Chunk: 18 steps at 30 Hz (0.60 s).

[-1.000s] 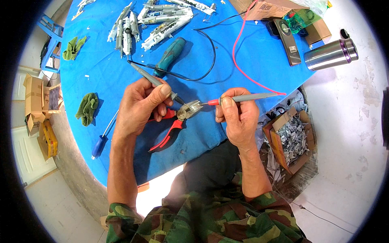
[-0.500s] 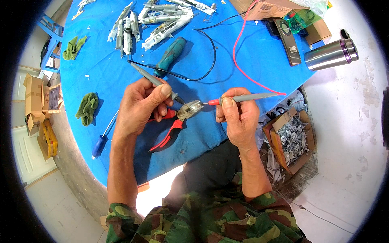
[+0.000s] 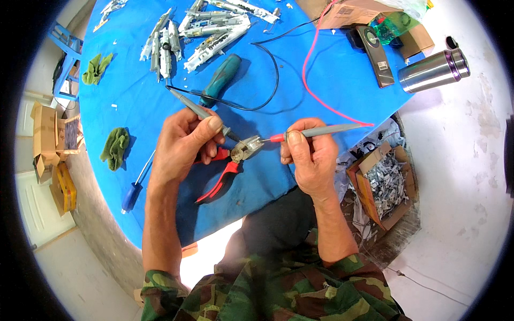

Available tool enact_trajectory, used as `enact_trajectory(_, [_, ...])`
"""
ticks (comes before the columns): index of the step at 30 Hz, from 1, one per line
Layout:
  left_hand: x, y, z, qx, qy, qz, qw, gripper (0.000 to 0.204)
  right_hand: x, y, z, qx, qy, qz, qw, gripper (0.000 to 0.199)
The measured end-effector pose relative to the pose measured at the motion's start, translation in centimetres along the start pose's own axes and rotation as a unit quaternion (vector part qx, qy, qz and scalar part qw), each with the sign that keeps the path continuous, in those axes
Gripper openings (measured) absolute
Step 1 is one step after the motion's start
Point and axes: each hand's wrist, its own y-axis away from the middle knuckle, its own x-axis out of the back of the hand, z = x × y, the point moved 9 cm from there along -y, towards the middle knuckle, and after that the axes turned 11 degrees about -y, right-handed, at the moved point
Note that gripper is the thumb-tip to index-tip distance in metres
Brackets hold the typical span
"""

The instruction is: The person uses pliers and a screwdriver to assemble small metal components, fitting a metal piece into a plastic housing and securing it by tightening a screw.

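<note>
At pliers [image 3: 236, 155], left hand [image 3: 186, 140] clamped on dark-tipped probe [image 3: 188, 103], right hand [image 3: 309, 156] on red-tipped probe [image 3: 331, 129]; tip contact unclear

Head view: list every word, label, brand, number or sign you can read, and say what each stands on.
No text can be read for certain.
White label on the slim brown device: too small to read.
Dark printed mark on the cardboard box at the top: too small and blurred to read.

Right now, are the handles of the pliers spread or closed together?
Spread: the red handles of the pliers stand apart, with blue cloth visible between them.
</note>
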Motion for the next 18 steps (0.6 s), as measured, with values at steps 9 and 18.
enact_trajectory(9, [-0.06, 0.11, 0.05, 0.003, -0.004, 0.003, 1.000, 0.032, -0.30, -0.03, -0.40, -0.015, -0.015, 0.004, 1.000, 0.011])
enact_trajectory(18, [-0.04, 0.16, 0.23, -0.004, -0.007, 0.012, 1.000, 0.032, -0.13, 0.12, -0.03, -0.030, -0.024, -0.008, 0.999, 0.012])
